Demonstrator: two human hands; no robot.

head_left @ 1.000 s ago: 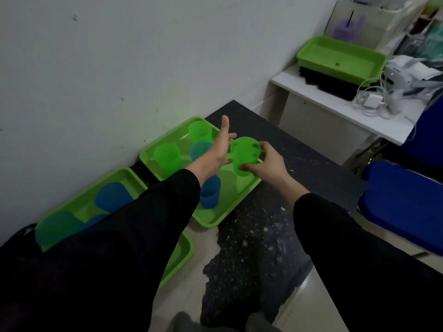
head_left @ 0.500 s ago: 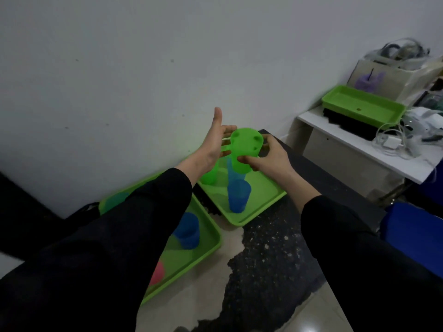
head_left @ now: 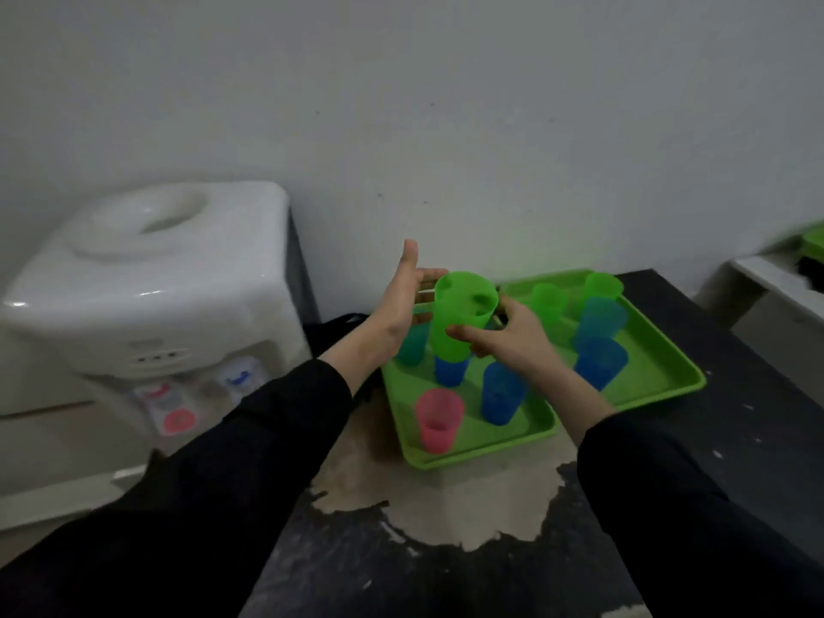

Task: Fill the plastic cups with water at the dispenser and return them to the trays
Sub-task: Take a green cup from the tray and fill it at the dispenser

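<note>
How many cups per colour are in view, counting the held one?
Green cups: 3 (the held green cup in the right hand, two on the far tray)
Blue or teal cups: 5 (three on the near tray, two on the far tray)
Pink cup: 1 (near tray)
Total: 9

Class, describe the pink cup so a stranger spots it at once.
Start at the white water dispenser on the left. The nearer green tray lies right of it. At its front corner stands the pink cup, the only one not green or blue.
</note>
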